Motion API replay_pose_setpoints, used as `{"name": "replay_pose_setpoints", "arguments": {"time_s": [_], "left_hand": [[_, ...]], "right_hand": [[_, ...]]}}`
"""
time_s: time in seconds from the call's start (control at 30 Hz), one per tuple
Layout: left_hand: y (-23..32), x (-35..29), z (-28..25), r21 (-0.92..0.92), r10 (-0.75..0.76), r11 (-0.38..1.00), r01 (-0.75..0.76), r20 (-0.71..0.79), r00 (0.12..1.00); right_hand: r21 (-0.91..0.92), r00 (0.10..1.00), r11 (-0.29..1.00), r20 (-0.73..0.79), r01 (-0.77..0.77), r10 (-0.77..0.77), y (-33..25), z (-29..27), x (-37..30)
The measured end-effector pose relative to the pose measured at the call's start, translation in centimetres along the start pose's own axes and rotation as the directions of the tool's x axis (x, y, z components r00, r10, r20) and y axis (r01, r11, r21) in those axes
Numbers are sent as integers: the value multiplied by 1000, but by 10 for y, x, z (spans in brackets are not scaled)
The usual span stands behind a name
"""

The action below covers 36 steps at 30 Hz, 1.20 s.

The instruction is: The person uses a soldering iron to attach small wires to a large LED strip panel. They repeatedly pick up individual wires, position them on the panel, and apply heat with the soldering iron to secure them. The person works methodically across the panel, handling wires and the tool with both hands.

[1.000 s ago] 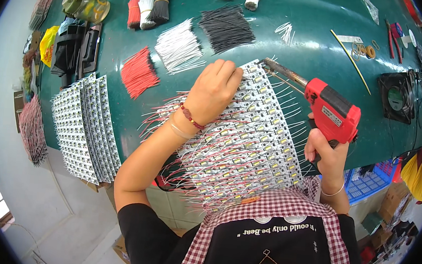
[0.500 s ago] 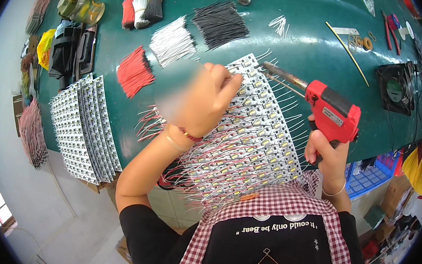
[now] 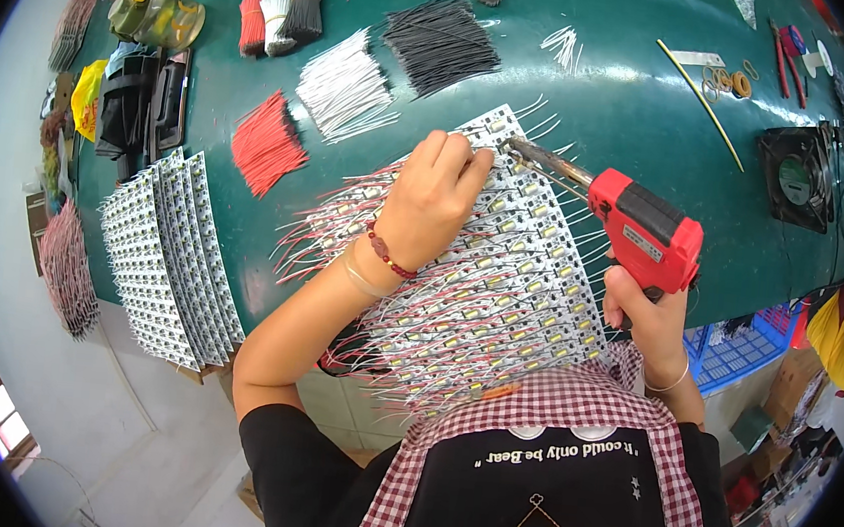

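Note:
A large panel of white LED circuit boards [image 3: 539, 304] lies at the table's near edge, with red and white wires trailing left and pale wires sticking out right. My right hand [image 3: 647, 308] grips a red and black soldering gun [image 3: 646, 228] by its handle. Its metal tip is at the panel's far end, close to my left fingertips. My left hand [image 3: 435, 199] is bent over the panel with thumb and fingers pinched together; what they hold is hidden.
Loose red wires [image 3: 268, 143], white wires [image 3: 345, 84] and black wires [image 3: 441, 47] lie beyond my left hand. A stack of similar panels [image 3: 156, 260] stands at left. At right are a yellow stick [image 3: 702, 105], a black fan [image 3: 797, 176], pliers [image 3: 789, 67] and a blue basket [image 3: 740, 352].
My left hand has come away from the wires at left to the panel's far end. The soldering gun has moved left, bringing its tip to the panel beside my left fingers.

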<state>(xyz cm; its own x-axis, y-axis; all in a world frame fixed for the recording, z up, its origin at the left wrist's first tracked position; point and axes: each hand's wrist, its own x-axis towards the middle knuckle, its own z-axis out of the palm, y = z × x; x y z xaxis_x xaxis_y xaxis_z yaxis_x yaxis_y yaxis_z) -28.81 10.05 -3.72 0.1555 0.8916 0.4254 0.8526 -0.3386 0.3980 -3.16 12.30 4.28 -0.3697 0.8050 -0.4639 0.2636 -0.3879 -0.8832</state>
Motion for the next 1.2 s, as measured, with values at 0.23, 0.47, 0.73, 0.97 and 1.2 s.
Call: {"name": "replay_pose_setpoints", "arguments": {"time_s": [0.23,0.47,0.73,0.97,1.2], "left_hand": [[-3,-4,2,10,-10,1000,10,-11,1000],[-2,-6,2,23,-9,1000,9,-15,1000],[-1,-6,1,40,-11,999,11,2,1000],[0,-1,-7,60,-14,998,13,20,1000],[6,-2,-8,55,3,998,-2,-16,1000]], "right_hand": [[-28,1000,999,15,15,-14,6,6,3],[47,999,999,-38,-13,15,2,6,-2],[64,1000,998,-16,-5,6,6,3,-4],[92,999,996,-39,-5,9,3,-2,-7],[68,1000,998,-19,15,-13,4,-8,-11]]}}
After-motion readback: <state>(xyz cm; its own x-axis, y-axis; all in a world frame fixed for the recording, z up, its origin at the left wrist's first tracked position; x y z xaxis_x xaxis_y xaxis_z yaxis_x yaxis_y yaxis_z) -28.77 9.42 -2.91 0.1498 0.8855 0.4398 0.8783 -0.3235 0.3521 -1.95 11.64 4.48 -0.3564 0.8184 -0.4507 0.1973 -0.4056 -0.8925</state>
